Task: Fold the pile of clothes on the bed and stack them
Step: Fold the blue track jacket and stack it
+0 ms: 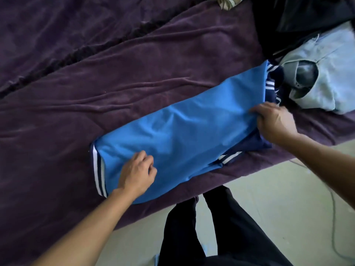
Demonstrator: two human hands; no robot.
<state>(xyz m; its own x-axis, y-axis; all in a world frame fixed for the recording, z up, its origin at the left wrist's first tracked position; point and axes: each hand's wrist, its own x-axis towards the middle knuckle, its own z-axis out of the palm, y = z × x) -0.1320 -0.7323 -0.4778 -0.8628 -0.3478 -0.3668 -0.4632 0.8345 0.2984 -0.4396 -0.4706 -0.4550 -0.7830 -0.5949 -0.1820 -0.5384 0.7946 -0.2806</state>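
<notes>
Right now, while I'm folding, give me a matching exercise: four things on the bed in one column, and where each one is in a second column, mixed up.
Column one:
1 blue jacket
2 pale grey hoodie
3 black garment
4 purple blanket

Column two:
A top right corner of the view
B covering the bed
C laid out, gripped by the right hand
D crumpled, right of the jacket

Pairs: 1-C, 2-D, 3-A, 4-B.
</notes>
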